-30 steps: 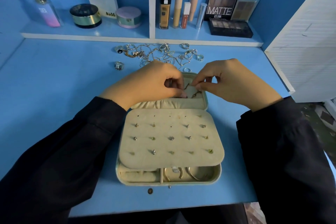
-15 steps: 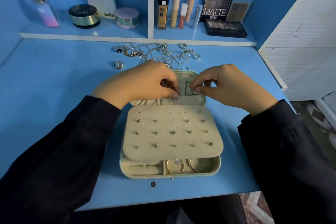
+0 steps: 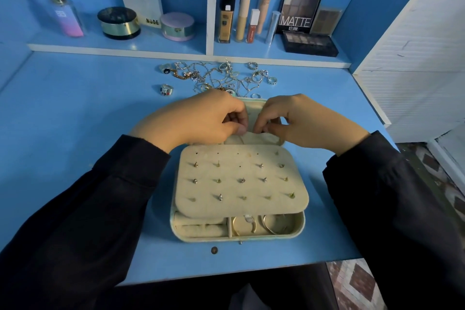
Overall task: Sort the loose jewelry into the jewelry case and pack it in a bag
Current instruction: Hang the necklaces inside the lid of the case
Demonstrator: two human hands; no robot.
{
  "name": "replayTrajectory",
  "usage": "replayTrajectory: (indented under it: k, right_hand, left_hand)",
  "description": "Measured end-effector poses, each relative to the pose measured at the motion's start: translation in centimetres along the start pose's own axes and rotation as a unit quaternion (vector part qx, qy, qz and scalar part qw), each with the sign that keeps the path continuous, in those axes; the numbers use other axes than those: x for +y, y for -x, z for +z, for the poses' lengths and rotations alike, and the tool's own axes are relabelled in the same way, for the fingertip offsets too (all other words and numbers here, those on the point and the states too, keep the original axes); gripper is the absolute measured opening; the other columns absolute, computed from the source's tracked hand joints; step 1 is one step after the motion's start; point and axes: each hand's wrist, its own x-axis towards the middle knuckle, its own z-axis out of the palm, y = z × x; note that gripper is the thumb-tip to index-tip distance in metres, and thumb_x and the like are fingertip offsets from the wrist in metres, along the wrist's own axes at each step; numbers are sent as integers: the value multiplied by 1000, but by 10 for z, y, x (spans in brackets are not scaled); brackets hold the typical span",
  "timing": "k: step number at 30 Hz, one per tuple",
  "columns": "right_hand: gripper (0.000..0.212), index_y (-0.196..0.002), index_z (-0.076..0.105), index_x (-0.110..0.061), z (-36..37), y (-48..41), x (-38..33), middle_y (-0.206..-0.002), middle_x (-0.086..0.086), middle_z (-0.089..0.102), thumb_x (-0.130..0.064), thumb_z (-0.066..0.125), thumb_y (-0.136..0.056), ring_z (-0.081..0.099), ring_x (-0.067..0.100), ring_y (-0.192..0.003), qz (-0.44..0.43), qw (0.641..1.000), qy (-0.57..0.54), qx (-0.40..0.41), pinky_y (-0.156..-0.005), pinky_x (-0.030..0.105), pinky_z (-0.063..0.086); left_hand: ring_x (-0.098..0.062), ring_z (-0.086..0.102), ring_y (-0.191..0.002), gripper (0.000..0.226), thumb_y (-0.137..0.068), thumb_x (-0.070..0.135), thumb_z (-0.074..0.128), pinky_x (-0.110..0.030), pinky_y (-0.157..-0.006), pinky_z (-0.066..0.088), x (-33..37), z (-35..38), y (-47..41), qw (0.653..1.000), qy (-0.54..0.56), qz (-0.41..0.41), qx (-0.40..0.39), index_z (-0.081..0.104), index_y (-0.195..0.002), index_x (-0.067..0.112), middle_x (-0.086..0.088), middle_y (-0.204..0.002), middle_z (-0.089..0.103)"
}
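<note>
Closer together than before, left hand [image 3: 201, 118] and right hand [image 3: 307, 121] are pinched on a thin chain, now hidden, at the lid pocket [image 3: 254, 139] of the jewelry case [image 3: 300, 226]; stowing is judged near, and loose jewelry [image 3: 221, 78] is left on the desk [image 3: 75, 121].

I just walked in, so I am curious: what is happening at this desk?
A person's left hand and right hand pinch a small piece, too small to identify, over the lid of the open jewelry case. Many studs sit in its panel; loose jewelry lies behind it on the desk.
</note>
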Motion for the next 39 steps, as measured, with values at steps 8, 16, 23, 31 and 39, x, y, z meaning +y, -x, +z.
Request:
replayTrajectory:
  k: [8, 16, 23, 31, 39]
  right_hand:
    - [25, -89, 75, -21, -7, 11, -4, -86, -8, 67, -1, 60, -85, 58, 4, -72, 49, 998, 24, 35, -68, 15, 42]
    - [22, -92, 70, -19, 6, 11, -6, -85, -3, 65, -3, 58, -85, 56, 10, -72, 69, 997, 20, 35, -73, 21, 45]
    - [25, -94, 74, -18, 11, 8, -3, -90, 1, 63, 1, 61, -84, 57, 19, -72, 22, 998, 7, 54, -73, 26, 45]
    - [24, -93, 74, -17, 3, 11, -2, -87, -7, 66, 0, 59, -85, 54, 6, -71, 34, 999, -2, 43, -67, 9, 39]
    - [21, -92, 72, -15, 7, 13, -1, -84, -7, 61, 1, 61, -84, 52, 9, -70, 29, 998, 17, 44, -69, 14, 40]
  left_hand:
    - [0, 54, -70, 11, -92, 17, 64, -20, -62, 41, -1, 0, 0, 1000, -12, 14, -1, 66, -89, 28, 16, -80, 61]
    - [9, 53, -67, 8, -89, 17, 67, -6, -58, 39, -1, 4, -1, 1000, -23, 13, 11, 70, -89, 24, 18, -74, 60]
    - [8, 55, -65, 7, -84, 26, 75, -10, -60, 44, 1, 0, 1, 1000, 3, -5, -4, 71, -90, 27, 14, -76, 64]
    - [3, 59, -69, 8, -87, 21, 73, -14, -65, 48, -1, -3, 1, 1000, 18, -14, 1, 72, -92, 27, 15, -76, 65]
    - [7, 54, -66, 10, -84, 32, 74, -9, -60, 39, 5, 12, -3, 1000, -1, 11, 11, 72, -94, 31, 18, -75, 61]
